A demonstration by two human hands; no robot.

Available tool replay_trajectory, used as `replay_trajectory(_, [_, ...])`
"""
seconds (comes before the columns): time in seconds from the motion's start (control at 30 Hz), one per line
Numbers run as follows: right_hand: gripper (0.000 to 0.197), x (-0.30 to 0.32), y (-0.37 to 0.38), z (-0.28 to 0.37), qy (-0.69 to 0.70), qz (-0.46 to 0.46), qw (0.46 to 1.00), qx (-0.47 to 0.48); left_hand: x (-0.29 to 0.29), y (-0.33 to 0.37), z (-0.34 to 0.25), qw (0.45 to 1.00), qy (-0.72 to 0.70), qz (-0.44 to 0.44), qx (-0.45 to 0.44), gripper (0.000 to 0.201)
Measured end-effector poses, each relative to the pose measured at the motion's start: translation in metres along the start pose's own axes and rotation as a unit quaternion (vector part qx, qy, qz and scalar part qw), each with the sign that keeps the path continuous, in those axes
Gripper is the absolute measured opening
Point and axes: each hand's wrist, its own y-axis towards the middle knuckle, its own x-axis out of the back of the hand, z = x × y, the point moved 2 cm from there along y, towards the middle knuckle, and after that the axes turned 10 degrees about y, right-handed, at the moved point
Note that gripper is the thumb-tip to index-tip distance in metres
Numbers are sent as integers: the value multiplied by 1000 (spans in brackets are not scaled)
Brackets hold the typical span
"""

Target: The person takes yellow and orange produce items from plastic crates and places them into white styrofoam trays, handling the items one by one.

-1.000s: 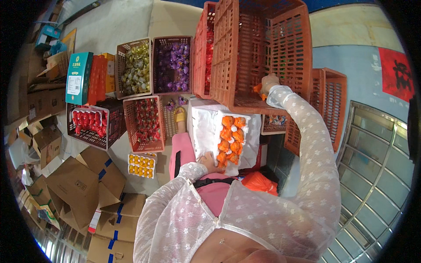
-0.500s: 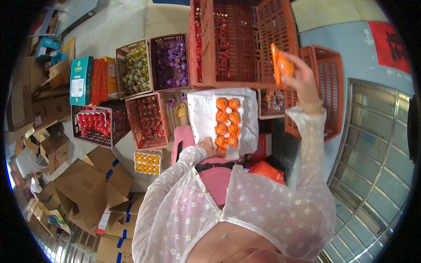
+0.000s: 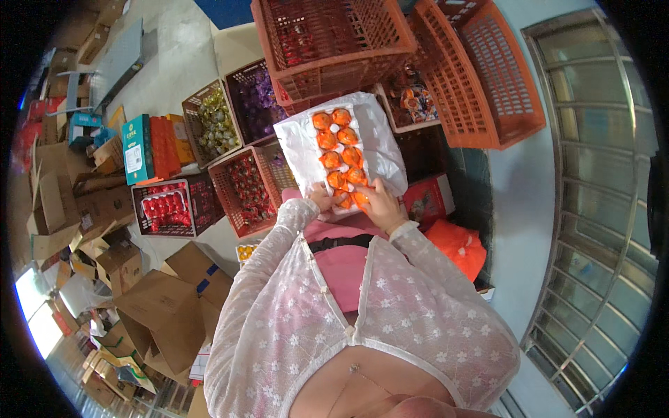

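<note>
A white tray (image 3: 352,116) holds two rows of round, orange-wrapped balls (image 3: 333,161) and lies on a white padded surface (image 3: 296,136) in front of me. My left hand (image 3: 323,198) is at the tray's near left corner, its curled fingers gripping the edge beside the nearest ball. At the near right corner, my right hand (image 3: 382,209) has thumb and fingers closed around an orange-wrapped ball (image 3: 360,199) seated at the end of the row. The fingertips of both hands are partly hidden among the wrappers.
Stacked red-brown crates (image 3: 341,63) stand beyond the tray, with another crate (image 3: 481,76) at the right. Leftward are crates of red-wrapped (image 3: 251,182), green-gold (image 3: 217,125) and purple pieces (image 3: 256,97). Open cardboard boxes (image 3: 157,306) sit lower left; an orange bag (image 3: 454,247) lies right.
My right hand has come down from the crates at upper right to the tray's near end, bringing the orange-wrapped piece. My left hand stays by the tray. The view has shifted and turned.
</note>
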Motion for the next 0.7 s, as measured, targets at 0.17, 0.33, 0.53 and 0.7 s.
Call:
replay_trajectory(0.17, [32, -15, 6, 0, -160, -70, 984, -27, -10, -21, -29, 994, -30, -80, 75, 101])
replay_trajectory(0.33, [34, -28, 14, -1, -171, -129, 976, 38, -26, -4, 16, 992, -8, -126, 22, 100])
replay_trajectory(0.53, [16, -10, 11, -12, -37, -64, 997, 25, -28, -34, -19, 989, 3, -131, 61, 93])
replay_trajectory(0.7, [10, -29, 11, -19, -118, -93, 988, 27, -26, -42, -30, 990, 55, -123, 46, 94])
